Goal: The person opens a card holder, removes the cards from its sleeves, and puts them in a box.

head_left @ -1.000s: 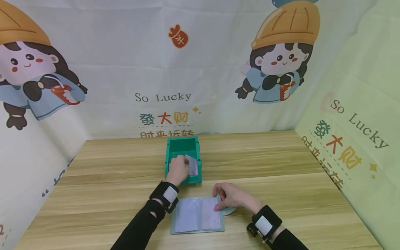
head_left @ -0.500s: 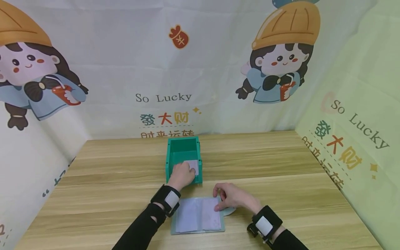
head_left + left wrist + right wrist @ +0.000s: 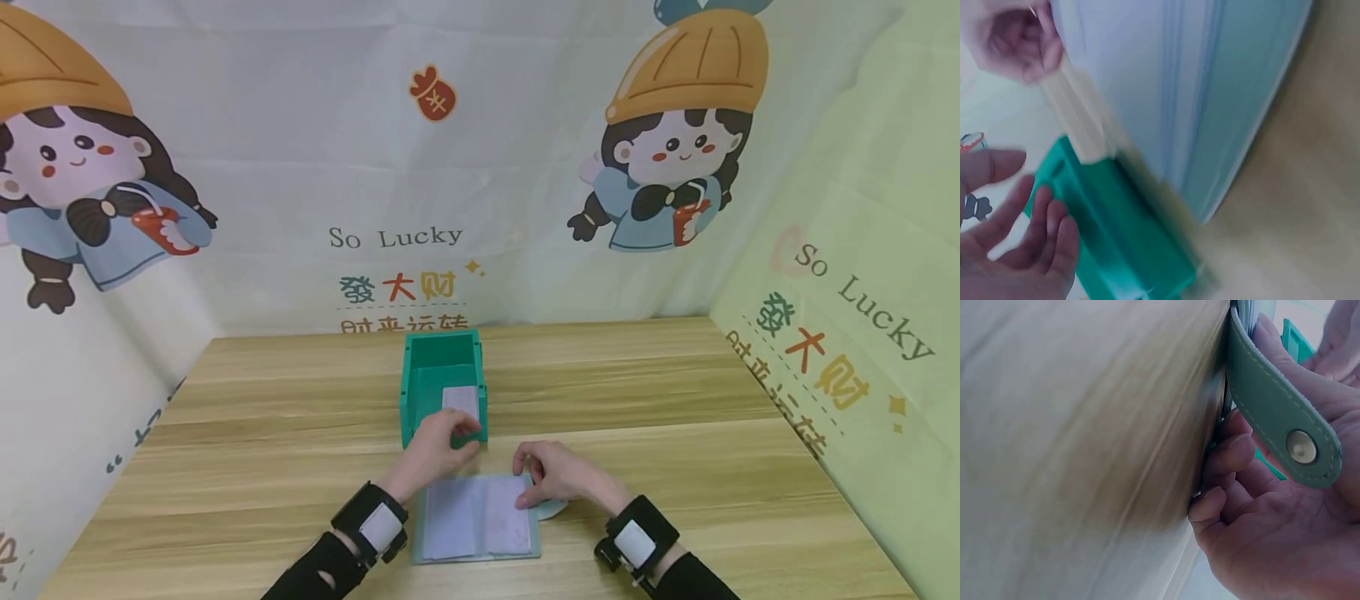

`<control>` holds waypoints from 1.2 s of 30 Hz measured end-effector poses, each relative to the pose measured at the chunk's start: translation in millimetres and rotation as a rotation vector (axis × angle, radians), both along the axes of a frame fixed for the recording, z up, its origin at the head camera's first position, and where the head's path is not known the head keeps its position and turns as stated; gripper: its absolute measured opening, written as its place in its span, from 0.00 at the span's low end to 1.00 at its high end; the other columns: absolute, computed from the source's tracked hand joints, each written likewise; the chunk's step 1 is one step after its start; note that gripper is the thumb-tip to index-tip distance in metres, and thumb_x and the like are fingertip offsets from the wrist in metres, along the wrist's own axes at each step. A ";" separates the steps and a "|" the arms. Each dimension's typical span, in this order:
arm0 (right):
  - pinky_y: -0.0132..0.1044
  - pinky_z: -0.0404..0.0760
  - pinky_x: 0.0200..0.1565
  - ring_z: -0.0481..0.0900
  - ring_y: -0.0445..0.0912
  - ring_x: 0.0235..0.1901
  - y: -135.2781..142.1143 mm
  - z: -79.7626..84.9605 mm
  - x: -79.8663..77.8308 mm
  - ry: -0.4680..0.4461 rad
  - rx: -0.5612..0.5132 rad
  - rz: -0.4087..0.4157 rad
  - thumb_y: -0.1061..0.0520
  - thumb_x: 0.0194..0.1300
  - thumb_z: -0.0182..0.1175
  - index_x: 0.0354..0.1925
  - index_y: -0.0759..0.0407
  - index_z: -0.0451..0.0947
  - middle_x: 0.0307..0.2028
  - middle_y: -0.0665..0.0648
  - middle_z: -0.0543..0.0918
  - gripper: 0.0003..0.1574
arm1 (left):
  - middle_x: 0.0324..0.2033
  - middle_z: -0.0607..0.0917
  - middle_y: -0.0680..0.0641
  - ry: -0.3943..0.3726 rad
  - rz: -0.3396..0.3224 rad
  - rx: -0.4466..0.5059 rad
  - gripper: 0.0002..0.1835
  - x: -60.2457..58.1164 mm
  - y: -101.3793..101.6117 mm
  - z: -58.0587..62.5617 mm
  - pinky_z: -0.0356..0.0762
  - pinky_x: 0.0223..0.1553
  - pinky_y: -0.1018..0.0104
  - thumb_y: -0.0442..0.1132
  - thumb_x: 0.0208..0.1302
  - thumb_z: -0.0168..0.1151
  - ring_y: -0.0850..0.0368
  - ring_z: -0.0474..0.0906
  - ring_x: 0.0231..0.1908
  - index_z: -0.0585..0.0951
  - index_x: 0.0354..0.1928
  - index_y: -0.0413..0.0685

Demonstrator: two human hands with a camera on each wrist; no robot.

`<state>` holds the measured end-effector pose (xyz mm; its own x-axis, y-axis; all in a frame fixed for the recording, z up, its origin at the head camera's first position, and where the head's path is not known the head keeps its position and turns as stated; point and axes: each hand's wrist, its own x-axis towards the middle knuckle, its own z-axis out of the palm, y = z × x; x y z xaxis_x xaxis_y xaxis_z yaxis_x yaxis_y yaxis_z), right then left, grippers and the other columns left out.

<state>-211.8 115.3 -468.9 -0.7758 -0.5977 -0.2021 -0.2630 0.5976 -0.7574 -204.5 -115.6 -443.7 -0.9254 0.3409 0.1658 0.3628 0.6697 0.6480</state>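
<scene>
A pale green card holder (image 3: 450, 525) lies spread on the table, whitish cards showing in its clear sleeves. My right hand (image 3: 564, 473) holds its right edge, thumb on the page. In the right wrist view, the green strap (image 3: 1275, 403) with a metal snap sticks out beside that hand. My left hand (image 3: 437, 446), fingers loosely bent and holding nothing, is over the near end of a green plastic box (image 3: 442, 352). Inside the box, a pale card (image 3: 460, 400) lies at the near right, partly covered by this hand.
The wooden table (image 3: 637, 392) extends to both sides of the box and card holder. Behind it hangs a white printed cloth (image 3: 517, 200), which also runs along the left and right sides.
My left hand had a pale card inside the box, laid it flat there, let go and drew back toward the card holder. My right hand has stayed at the card holder's edge.
</scene>
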 end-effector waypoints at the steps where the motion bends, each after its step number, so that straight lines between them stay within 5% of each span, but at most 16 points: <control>1: 0.29 0.62 0.24 0.66 0.40 0.21 0.1 -0.3 0.0 -0.002 -0.002 -0.001 0.59 0.55 0.75 0.41 0.58 0.76 0.21 0.48 0.70 0.19 | 0.42 0.86 0.40 -0.025 -0.038 0.016 0.10 2.6 -1.2 -2.2 0.81 0.49 0.52 0.31 0.62 0.67 0.48 0.81 0.43 0.84 0.45 0.37; 6: 0.29 0.62 0.24 0.66 0.41 0.22 -0.2 -0.8 0.3 -0.016 -0.006 -0.006 0.60 0.55 0.75 0.41 0.58 0.76 0.21 0.48 0.70 0.19 | 0.46 0.88 0.41 -0.128 -0.138 0.070 0.14 12.2 -6.0 -14.2 0.80 0.51 0.55 0.35 0.64 0.67 0.48 0.82 0.46 0.84 0.50 0.37; 18: 0.28 0.62 0.25 0.66 0.40 0.22 0.9 -0.7 -0.1 -0.032 -0.013 -0.010 0.60 0.56 0.75 0.42 0.58 0.77 0.21 0.48 0.71 0.18 | 0.53 0.83 0.40 -0.247 -0.138 0.082 0.30 24.9 -1.2 -24.1 0.74 0.59 0.44 0.43 0.57 0.75 0.42 0.77 0.57 0.79 0.60 0.37; 36: 0.27 0.63 0.25 0.67 0.39 0.23 5.4 -1.5 1.7 -0.036 -0.085 0.003 0.61 0.57 0.73 0.43 0.63 0.77 0.22 0.48 0.70 0.18 | 0.57 0.79 0.42 -0.279 -0.213 0.038 0.32 22.2 -5.5 -37.0 0.60 0.59 0.48 0.41 0.49 0.79 0.45 0.68 0.58 0.81 0.59 0.49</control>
<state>-210.1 120.6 -470.3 -0.7672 -0.6161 -0.1783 -0.2360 0.5297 -0.8147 -182.3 -121.1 -480.7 -0.8458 0.5293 -0.0671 0.2973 0.5720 0.7645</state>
